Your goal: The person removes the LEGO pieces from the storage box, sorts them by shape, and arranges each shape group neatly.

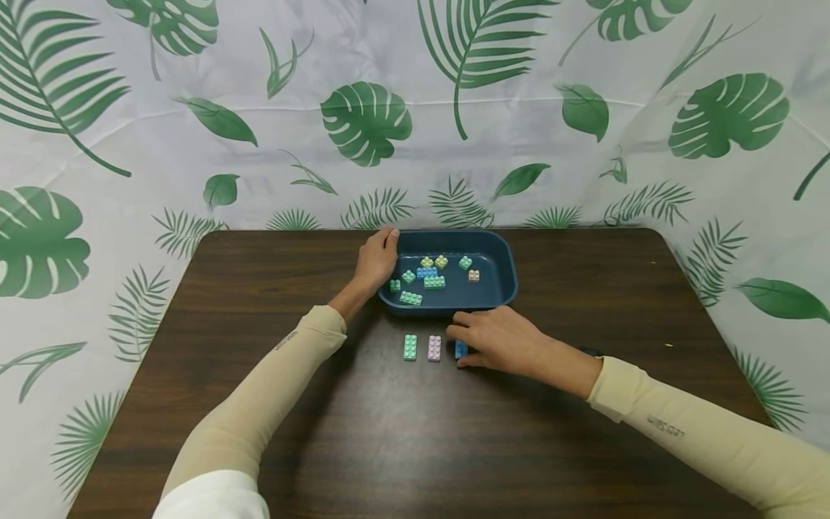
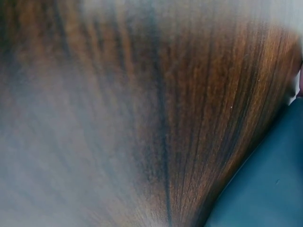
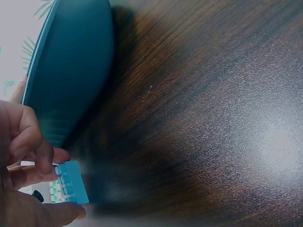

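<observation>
A dark blue plastic tray (image 1: 514, 292) stands near the table's far edge, with several small toy building bricks inside. My left hand (image 1: 377, 258) grips the tray's left rim; the left wrist view catches only the tray's side (image 2: 265, 189) and a sliver of finger. In front of the tray, my right hand (image 1: 502, 340) pinches a blue building brick (image 1: 461, 349) between thumb and fingers. The right wrist view shows that blue brick (image 3: 73, 182) with its studs facing the hand. To its left, a green brick (image 1: 411, 347) and a pink brick (image 1: 434, 348) lie side by side.
Inside the tray are green bricks (image 1: 434, 282), a blue brick (image 1: 426, 272), yellow bricks (image 1: 442, 261) and a peach brick (image 1: 474, 275). A leaf-patterned cloth (image 1: 272, 166) hangs behind the dark wooden table (image 1: 583, 281).
</observation>
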### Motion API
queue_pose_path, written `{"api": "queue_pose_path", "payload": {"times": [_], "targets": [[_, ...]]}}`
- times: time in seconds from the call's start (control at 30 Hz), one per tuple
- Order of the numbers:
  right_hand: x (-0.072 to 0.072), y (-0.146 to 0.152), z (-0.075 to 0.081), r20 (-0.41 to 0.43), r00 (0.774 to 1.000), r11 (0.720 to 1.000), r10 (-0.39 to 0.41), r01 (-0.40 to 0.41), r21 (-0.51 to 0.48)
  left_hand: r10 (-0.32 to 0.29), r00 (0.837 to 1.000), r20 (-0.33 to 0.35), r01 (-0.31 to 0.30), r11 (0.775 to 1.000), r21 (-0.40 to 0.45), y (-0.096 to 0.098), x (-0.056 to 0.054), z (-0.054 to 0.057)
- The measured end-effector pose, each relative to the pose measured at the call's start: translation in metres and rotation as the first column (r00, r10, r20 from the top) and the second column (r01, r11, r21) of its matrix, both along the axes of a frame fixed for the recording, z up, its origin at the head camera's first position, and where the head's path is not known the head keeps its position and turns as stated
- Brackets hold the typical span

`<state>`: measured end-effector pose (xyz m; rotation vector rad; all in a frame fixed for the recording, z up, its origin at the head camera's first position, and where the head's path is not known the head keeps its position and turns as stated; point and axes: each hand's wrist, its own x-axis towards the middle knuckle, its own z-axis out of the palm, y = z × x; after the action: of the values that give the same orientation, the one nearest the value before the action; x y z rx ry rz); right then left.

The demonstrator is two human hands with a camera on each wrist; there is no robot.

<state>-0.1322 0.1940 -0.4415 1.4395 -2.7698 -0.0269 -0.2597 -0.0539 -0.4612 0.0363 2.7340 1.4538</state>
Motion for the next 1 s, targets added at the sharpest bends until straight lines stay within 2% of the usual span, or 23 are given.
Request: {"api": "queue_pose_path", "payload": {"times": [0.6, 0.63, 0.83, 0.87, 1.0], "targets": [[-0.004, 0.001, -0.004, 0.030, 0.999, 0.999, 0.037, -0.037, -0.005, 0.019, 1.000, 0.019, -0.019, 1.000, -0.014, 0.001, -0.002, -0.003], [-0.004, 0.001, -0.004, 0.030, 0.999, 0.999, 0.038, -0.038, -0.005, 0.014, 1.000, 0.019, -0.014, 1.000, -0.005, -0.002, -0.009, -0.011], [-0.004, 0.000, -0.006, 0.049, 0.998, 0.999, 0.043, -0.044, 0.006, 0.006, 1.000, 0.008, -0.006, 1.000, -0.003, -0.003, -0.007, -0.009], [-0.004, 0.000, -0.006, 0.052, 0.998, 0.999, 0.043, -0.044, 0.009, 0.009, 1.000, 0.008, -0.009, 1.000, -0.011, -0.002, 0.000, -0.001], [-0.004, 0.000, -0.006, 0.057, 0.998, 0.999, 0.039, -0.040, 0.016, 0.009, 1.000, 0.007, -0.008, 1.000, -0.021, -0.001, 0.000, -0.001]]}}
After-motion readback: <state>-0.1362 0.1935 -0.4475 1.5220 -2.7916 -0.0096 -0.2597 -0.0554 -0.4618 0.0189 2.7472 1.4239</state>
